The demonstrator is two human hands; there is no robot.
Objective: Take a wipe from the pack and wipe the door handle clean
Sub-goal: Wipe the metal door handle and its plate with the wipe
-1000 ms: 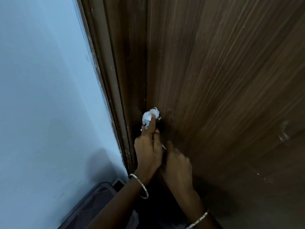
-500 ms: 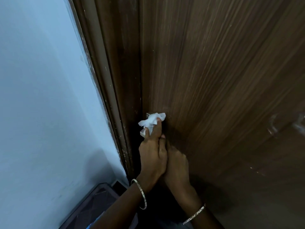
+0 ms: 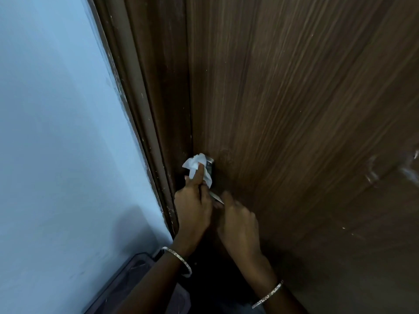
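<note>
A crumpled white wipe [image 3: 194,163] is pressed against the metal plate of the door handle [image 3: 210,165] on the dark brown wooden door [image 3: 294,109]. My left hand [image 3: 193,205] holds the wipe with its index finger stretched up along the plate. My right hand [image 3: 240,225] sits just below and to the right, fingers curled around the handle's lever, of which a thin bright edge [image 3: 216,197] shows between the hands. Most of the lever is hidden by my hands. No wipe pack is in view.
The brown door frame [image 3: 147,109] runs down the left of the door, next to a pale blue wall [image 3: 56,132]. A dark grey tray-like object [image 3: 127,284] lies on the floor at the bottom left. White scuff marks [image 3: 408,173] mark the door at right.
My left hand has shifted the wipe slightly, uncovering the plate's upper right corner. My right hand has moved a little away from the left, showing the lever's bright edge again.
</note>
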